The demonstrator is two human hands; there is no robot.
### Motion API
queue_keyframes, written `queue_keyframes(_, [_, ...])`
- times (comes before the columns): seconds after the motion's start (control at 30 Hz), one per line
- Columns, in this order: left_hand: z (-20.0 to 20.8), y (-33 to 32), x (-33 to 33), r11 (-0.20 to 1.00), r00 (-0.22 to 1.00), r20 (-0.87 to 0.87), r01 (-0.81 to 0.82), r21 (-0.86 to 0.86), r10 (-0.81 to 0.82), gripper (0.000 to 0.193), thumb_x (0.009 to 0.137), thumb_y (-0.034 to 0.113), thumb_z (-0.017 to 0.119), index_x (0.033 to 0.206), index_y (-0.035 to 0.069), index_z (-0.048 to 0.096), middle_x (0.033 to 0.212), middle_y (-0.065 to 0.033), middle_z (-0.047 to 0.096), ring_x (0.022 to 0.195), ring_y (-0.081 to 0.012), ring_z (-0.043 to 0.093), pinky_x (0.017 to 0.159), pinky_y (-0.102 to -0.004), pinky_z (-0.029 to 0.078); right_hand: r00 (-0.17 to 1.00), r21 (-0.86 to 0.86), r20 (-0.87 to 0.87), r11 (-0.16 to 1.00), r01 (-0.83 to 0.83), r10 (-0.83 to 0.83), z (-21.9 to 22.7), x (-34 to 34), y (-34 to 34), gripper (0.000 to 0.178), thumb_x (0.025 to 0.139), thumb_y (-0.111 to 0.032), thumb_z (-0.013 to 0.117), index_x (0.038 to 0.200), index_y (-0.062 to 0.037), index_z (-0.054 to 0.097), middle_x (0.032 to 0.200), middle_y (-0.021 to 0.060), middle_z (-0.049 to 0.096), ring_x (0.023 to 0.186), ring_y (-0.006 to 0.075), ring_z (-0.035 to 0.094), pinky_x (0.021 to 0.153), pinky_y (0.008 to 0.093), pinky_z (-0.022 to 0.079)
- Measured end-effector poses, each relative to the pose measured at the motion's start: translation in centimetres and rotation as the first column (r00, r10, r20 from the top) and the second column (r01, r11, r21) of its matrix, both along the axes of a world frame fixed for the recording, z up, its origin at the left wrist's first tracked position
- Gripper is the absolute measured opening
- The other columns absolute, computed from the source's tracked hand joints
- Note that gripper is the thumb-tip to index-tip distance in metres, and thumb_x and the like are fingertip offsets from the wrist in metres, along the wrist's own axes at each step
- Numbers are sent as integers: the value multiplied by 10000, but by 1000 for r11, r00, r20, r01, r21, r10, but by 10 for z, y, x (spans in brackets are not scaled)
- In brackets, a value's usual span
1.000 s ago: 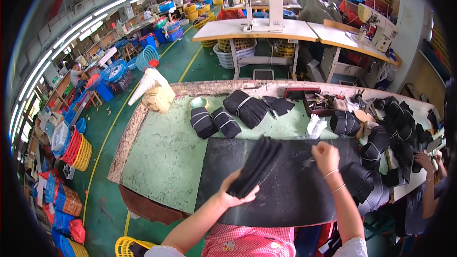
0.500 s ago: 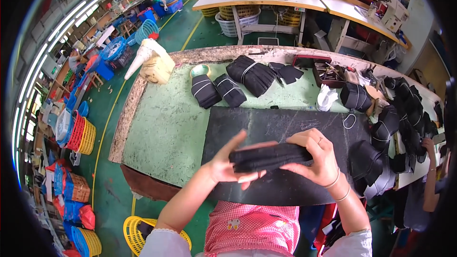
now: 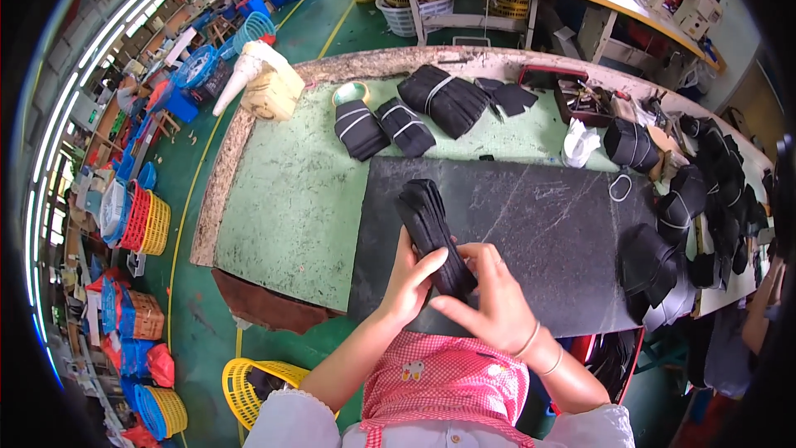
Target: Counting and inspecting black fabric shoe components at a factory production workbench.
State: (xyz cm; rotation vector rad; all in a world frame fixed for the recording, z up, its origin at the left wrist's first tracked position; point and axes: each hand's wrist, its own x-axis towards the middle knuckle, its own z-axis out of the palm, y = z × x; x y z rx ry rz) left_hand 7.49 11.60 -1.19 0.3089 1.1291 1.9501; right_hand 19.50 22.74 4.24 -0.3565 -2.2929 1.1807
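Observation:
A thick stack of black fabric pieces (image 3: pixel 433 228) is raised over the dark work mat (image 3: pixel 531 232), tilted with its far end leaning left. My left hand (image 3: pixel 412 284) grips it from the left, thumb across the near part and the other fingers mostly hidden behind. At the stack's near end, my right hand (image 3: pixel 495 297) has its thumb stretched out and its fingers apart, fingertips against the right side. No band shows around this stack. Beyond the mat lie black bundles tied with white bands: a large one (image 3: pixel 444 101) and two smaller ones (image 3: pixel 361 129) (image 3: pixel 405 127).
A loose white band (image 3: pixel 619 187) lies on the mat's right part. Farther back are a tape roll (image 3: pixel 351 94), a white crumpled item (image 3: pixel 579 143) and a tool box (image 3: pixel 580 101). A yellowish jug (image 3: pixel 272 87) stands at the far left corner. Black pieces (image 3: pixel 649 259) pile up at right.
The stack has turned from lying crosswise to pointing away from me. My left hand has closed on its side; my right hand has let go of the right end and moved lower and left.

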Motion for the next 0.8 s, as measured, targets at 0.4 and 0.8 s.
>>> queue_keyframes(0.4, [3, -7, 10, 990, 997, -23, 69, -120, -72, 364, 947, 186, 587, 1261, 14, 525, 1137, -76, 601, 1054, -167, 595, 921, -328, 483, 990, -413, -56, 899, -144, 133, -27, 4, 5, 326, 848, -154, 748, 1075, 5, 577, 1089, 102, 598, 936, 171, 609, 802, 302, 512])
queue_keyframes(0.8, [8, 10, -1, 1000, 1000, 10, 2, -19, -1, 555, 1047, 426, 318, 1391, 8, 439, 1381, -110, 513, 1255, -212, 509, 1082, -378, 393, 975, -85, 46, 973, -215, 219, -24, -6, 3, 874, 777, -300, 779, 1423, 68, 320, 1483, 287, 333, 1356, 427, 377, 1122, 436, 325])
